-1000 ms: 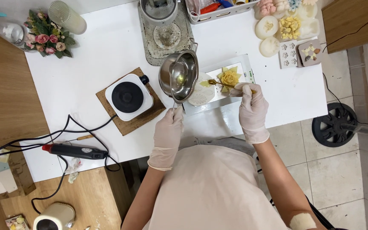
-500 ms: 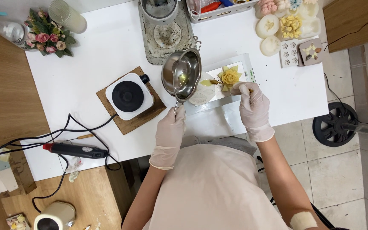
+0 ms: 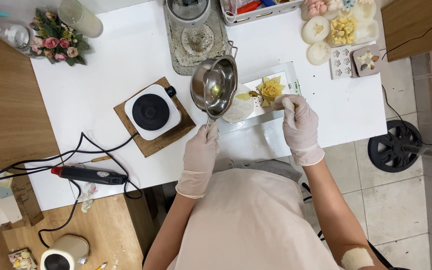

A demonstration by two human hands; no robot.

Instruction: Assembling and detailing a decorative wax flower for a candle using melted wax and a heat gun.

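while my left hand (image 3: 201, 155) keeps its fingers curled tight round the handle of the steel pot (image 3: 215, 86), the pot hangs tilted beyond my fingertips, spout leaning toward the yellow flower (image 3: 270, 90). my right hand (image 3: 298, 122) pinches something small i cannot make out, just beside the flower, likely to steady it. the flower sits on a clear tray (image 3: 288, 75) on the white table (image 3: 106, 65). the hot plate (image 3: 152, 111) lies left of my left fingers.
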